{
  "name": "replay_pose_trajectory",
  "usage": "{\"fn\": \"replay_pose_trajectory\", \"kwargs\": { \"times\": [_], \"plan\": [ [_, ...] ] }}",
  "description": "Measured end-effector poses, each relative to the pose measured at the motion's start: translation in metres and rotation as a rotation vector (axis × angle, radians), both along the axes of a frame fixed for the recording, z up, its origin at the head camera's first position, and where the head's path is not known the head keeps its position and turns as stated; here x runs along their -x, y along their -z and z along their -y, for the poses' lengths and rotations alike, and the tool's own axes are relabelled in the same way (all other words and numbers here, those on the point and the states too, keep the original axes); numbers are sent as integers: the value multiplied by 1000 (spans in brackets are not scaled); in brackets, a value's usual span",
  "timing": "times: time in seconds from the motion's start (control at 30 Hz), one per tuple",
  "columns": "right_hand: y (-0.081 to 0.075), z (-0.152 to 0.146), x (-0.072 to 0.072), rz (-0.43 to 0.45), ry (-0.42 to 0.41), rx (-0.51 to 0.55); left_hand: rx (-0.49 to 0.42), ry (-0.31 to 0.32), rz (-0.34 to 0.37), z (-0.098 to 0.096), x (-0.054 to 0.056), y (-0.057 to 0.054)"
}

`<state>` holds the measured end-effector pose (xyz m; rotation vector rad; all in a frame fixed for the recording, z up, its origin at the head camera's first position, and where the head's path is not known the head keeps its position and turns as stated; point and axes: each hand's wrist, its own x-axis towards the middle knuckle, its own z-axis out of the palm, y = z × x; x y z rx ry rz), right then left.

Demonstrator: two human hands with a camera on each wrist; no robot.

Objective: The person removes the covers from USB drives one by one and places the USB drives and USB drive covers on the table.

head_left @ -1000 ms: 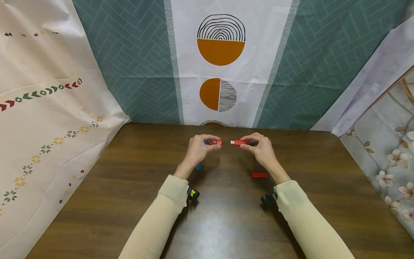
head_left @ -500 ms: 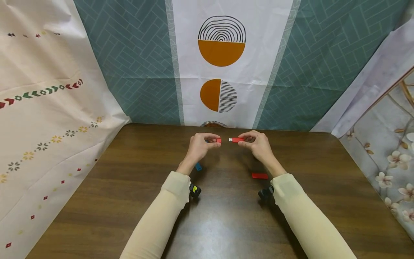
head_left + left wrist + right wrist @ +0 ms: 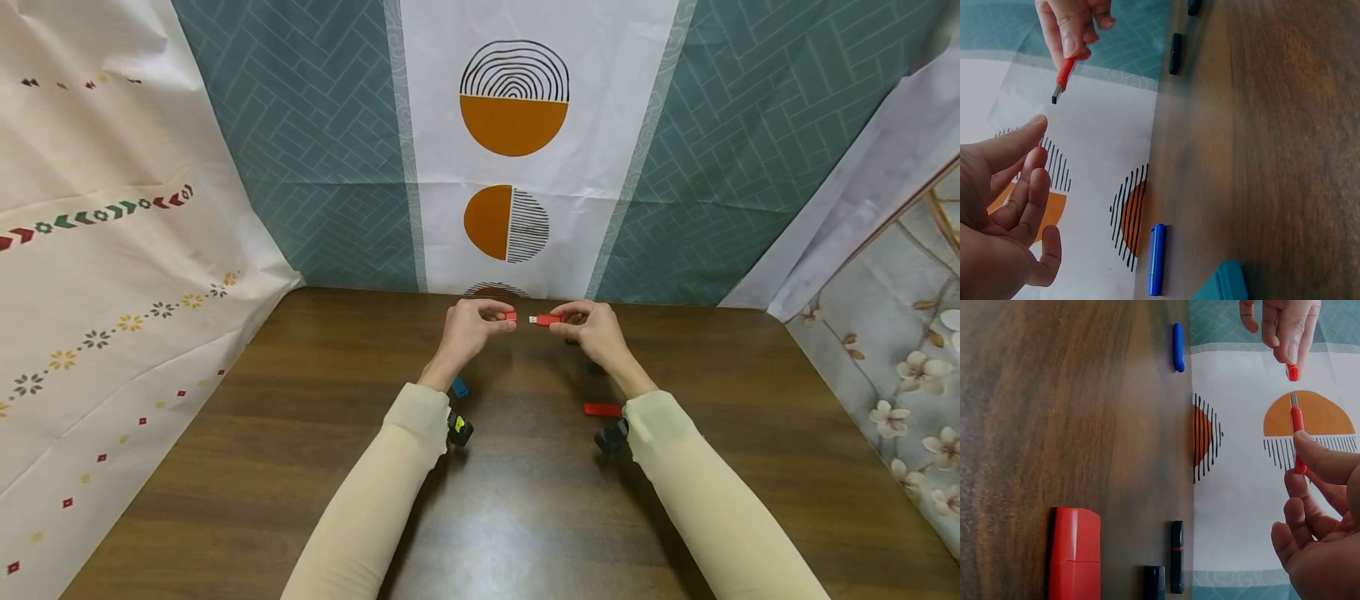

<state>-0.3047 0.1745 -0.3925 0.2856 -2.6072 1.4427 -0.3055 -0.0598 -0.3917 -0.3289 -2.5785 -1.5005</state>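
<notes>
My left hand [image 3: 467,332] pinches a small red USB cap [image 3: 511,316] between thumb and fingers. In the right wrist view its hollow end faces the stick. My right hand [image 3: 597,332] pinches a red USB stick [image 3: 550,320], its metal plug pointing left towards the cap. A narrow gap separates plug and cap. Both hands are raised near the table's far edge. From the left wrist view, the left hand's fingers [image 3: 1038,194] hide most of the cap, while the plug end of the stick [image 3: 1065,76] shows beyond them.
A closed red stick [image 3: 602,410] lies on the brown table near the right wrist. A blue piece [image 3: 460,387] lies by the left wrist. At the back are a darker blue stick [image 3: 1156,259] and a black stick [image 3: 1177,556]. Behind the table hangs a patterned cloth [image 3: 517,167].
Both hands have moved slightly away from me. The right hand has shifted left with the USB stick, so the gap between plug and cap is narrower.
</notes>
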Motion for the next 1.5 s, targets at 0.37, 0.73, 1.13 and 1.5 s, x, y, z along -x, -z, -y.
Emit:
{"fn": "replay_pose_trajectory", "kwargs": {
  "times": [0.37, 0.73, 1.13, 1.5],
  "plan": [
    [1, 0, 14, 92, -8, 4, 4, -39, 52, 0, 15, 5],
    [9, 0, 32, 145, -13, 38, 22, -58, 107, -3, 28, 10],
    [18, -1, 45, 152, 17, -36, 91, -64, 143, -13, 43, 15],
    [26, 3, 49, 178, 46, -118, 274, -72, 158, -21, 53, 25]
  ]
}}
